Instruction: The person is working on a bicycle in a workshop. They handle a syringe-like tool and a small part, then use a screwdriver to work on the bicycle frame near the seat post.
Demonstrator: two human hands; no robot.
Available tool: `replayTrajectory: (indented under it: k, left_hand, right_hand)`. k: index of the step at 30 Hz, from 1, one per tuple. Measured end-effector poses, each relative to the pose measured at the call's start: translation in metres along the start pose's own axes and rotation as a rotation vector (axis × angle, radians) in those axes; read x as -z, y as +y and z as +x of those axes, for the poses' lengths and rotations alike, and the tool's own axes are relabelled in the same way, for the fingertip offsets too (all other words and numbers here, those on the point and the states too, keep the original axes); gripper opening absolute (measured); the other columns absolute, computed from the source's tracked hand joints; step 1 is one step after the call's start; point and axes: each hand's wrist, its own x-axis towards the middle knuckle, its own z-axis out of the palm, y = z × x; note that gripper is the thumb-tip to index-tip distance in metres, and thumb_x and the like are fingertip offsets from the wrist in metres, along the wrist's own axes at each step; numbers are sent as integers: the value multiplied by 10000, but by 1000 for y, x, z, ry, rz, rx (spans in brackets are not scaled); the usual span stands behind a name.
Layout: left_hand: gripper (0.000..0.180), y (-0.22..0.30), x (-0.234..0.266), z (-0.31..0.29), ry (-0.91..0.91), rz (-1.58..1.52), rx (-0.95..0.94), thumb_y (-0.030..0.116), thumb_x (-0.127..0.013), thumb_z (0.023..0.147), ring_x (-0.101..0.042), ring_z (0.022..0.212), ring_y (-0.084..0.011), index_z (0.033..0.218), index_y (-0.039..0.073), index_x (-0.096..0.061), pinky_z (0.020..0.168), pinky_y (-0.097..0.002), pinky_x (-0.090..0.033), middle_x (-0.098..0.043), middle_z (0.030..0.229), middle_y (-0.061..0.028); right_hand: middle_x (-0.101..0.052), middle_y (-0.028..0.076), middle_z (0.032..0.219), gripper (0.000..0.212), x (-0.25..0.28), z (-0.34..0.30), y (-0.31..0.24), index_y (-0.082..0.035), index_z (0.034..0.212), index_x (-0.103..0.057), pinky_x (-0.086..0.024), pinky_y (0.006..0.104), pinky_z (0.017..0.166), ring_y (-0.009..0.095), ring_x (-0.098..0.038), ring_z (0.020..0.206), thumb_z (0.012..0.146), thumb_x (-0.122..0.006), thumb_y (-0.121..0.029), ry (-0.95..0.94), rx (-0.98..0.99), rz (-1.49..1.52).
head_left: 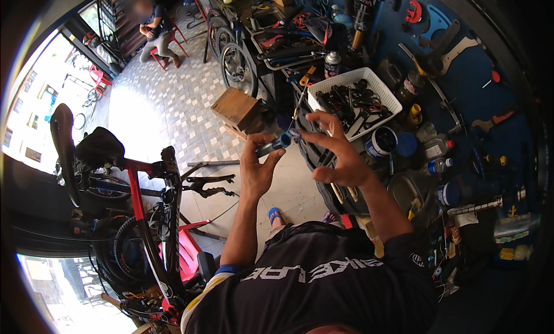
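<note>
My left hand (258, 168) is closed around a short, dark metal tube (275, 144), held up in front of my body. Blue grease coats the tube's open end. Just to its right, my right hand (339, 155) has its fingers spread and the thumb apart. A smear of blue shows on a fingertip close to the tube's end; whether it touches the tube I cannot tell. Right of that hand stands an open tub of blue grease (382, 142), with a round blue lid (406, 144) beside it.
A red and black bicycle frame (138, 198) stands at my left. On the cluttered bench at right sits a white basket (378, 122) of metal parts. A wooden box (236, 112) is on the tiled floor ahead. Farther off, a person (156, 31) sits on a red chair.
</note>
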Motion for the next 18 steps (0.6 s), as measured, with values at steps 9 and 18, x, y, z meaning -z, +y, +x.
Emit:
replayTrajectory:
  k: [9,18]
  left_hand:
    - [309,-4,1,2,74,-48,44,94,-824,881,-623,930,-152,1096,37,-610,868,-295,-499,-658,1004,-46]
    - [303,18,-5,3,118,436,-150,77,-846,803,-654,999,-272,1056,37,-683,933,-374,-472,-692,1016,-85]
  right_hand:
    - [-353,165,1545,858,-4,-4,-6,-156,1325,-728,-180,591,1226,446,-213,1501,712,-794,-753,-109,113,-421]
    - [-433,146,1503,749,-15,7,-27,-89,1256,-736,-244,565,1220,404,-250,1502,749,-798,-636,110,121,-828]
